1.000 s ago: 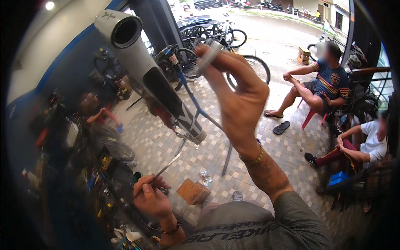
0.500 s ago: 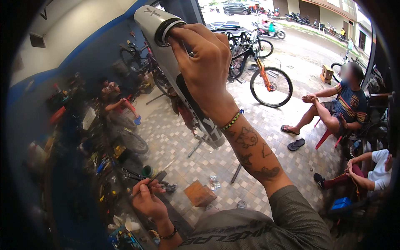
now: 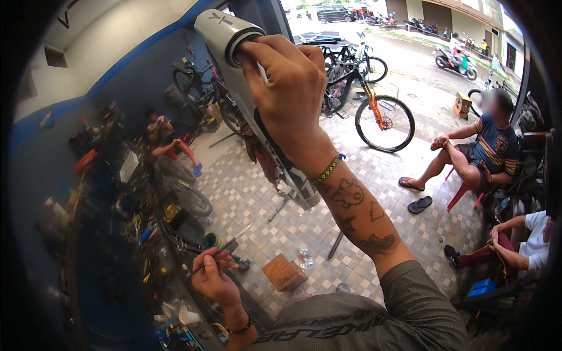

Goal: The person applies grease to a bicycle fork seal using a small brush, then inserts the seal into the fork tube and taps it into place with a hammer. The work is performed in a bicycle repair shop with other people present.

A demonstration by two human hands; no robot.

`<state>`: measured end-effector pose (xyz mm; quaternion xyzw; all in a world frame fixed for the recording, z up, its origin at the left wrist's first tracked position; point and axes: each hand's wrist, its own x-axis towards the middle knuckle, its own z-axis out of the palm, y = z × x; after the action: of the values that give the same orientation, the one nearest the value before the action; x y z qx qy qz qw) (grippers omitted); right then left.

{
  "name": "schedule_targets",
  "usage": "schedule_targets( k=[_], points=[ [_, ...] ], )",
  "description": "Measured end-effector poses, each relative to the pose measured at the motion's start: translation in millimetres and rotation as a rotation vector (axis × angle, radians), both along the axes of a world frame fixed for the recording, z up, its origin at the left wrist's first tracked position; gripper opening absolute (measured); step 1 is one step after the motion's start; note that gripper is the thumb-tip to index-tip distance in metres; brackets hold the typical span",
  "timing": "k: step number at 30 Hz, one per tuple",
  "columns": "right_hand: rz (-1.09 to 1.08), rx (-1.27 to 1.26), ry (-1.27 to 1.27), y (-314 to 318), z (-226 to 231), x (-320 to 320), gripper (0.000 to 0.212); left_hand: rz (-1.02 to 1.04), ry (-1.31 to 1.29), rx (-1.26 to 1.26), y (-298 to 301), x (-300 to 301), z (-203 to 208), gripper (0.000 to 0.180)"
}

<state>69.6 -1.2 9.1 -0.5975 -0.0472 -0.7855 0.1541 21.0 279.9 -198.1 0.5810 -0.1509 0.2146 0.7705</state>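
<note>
A grey bicycle frame (image 3: 246, 99) slants across the upper middle, its round open tube end at the top. My right hand (image 3: 290, 96) is raised and wrapped over that tube end, its fingers pressed to the opening. What is under the fingers is hidden. My left hand (image 3: 213, 278) is low at the bottom left, closed on a thin dark tool (image 3: 219, 254) with a long shaft, above a cluttered bench.
A cluttered workbench (image 3: 175, 316) runs along the lower left. A wooden block (image 3: 284, 272) lies on the tiled floor. An orange-forked bicycle (image 3: 374, 111) stands behind. Two people sit at the right (image 3: 486, 152), (image 3: 521, 245); another person crouches at the left (image 3: 161, 140).
My right hand has moved up from mid-air onto the frame's tube end and now covers the opening. My left hand has stayed low with the thin tool. The view has tilted a little.
</note>
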Motion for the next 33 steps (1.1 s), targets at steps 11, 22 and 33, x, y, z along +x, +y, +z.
schedule_targets(
  k=[11,22,33],
  points=[
    [-0.132,-0.029,0.057,5.2,5.0,-4.4,0.012,-0.005,0.014,0.012,-0.5,2.2,0.5,0.028],
    [-0.266,-0.069,0.085,10.4,6.1,-8.4,0.014,0.105,-0.242,-0.128,-14.6,38.1,54.8,0.036],
    [-0.201,-0.075,0.089,1.0,5.3,-6.3,0.013,0.044,-1.031,0.242,-144.3,91.1,249.6,0.039]
  ],
)
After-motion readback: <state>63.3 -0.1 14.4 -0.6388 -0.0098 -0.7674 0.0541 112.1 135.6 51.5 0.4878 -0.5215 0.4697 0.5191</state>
